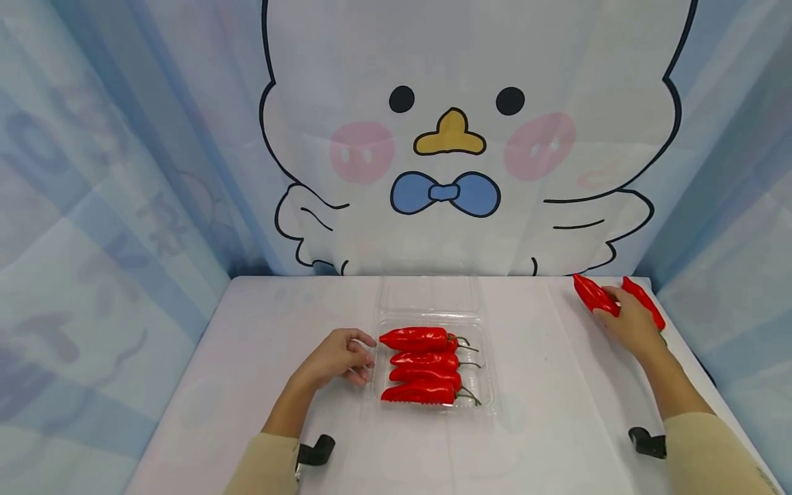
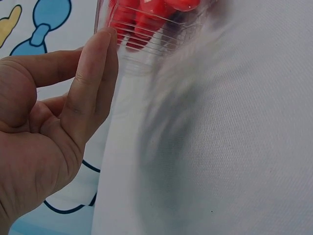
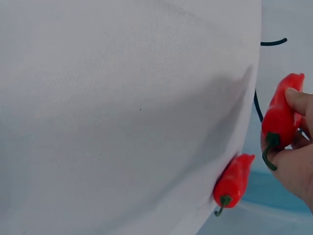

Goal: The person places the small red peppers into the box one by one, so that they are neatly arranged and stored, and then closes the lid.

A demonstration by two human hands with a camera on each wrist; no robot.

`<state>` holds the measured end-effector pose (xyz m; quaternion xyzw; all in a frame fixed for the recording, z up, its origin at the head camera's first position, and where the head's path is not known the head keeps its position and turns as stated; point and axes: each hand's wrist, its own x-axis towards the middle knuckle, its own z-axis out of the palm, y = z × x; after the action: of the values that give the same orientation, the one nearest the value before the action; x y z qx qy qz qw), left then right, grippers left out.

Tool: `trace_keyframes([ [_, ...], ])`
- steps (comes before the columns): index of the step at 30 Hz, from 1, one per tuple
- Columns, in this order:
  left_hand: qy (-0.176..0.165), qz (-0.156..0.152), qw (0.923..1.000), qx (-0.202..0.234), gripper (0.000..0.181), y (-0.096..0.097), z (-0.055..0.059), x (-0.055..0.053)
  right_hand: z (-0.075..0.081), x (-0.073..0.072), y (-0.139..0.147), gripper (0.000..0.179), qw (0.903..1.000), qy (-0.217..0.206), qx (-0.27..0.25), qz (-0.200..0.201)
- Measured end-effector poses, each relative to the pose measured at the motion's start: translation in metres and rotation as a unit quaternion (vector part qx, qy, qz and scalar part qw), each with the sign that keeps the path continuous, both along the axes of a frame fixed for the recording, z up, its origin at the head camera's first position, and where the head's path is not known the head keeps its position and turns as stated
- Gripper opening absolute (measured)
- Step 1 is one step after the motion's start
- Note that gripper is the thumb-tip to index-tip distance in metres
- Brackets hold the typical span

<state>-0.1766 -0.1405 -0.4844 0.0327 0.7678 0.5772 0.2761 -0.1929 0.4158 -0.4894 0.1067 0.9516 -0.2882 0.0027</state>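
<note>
A clear plastic clamshell box (image 1: pixel 489 392) lies with its lid (image 1: pixel 430 295) folded back, and several red chili peppers (image 1: pixel 423 395) with green stems are lined up inside. My left hand (image 1: pixel 337 357) is at the box's left side, fingers loosely bent, fingertips right at the clear wall in the left wrist view. At the back right of the table, my right hand (image 1: pixel 634 326) pinches a red chili pepper (image 3: pixel 279 115) between thumb and fingers, its stem hanging free. Another red chili pepper (image 3: pixel 234 181) rests on the table near that hand, partly hidden behind it in the head view.
A white cloth covers the table (image 1: pixel 544 426). Behind it hangs a curtain (image 1: pixel 452 240) with a cartoon chick, and pale blue curtains (image 1: pixel 93 240) close off both sides. Black wrist mounts (image 1: pixel 317 450) show at both sleeves.
</note>
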Motion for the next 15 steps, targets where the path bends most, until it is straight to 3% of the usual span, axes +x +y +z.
trace_keyframes([
  [15,0.002,0.004,1.0000,-0.006,0.028,0.001,0.000,-0.002,0.026,0.016,-0.042,0.082,0.9967,0.047,0.005,0.067],
])
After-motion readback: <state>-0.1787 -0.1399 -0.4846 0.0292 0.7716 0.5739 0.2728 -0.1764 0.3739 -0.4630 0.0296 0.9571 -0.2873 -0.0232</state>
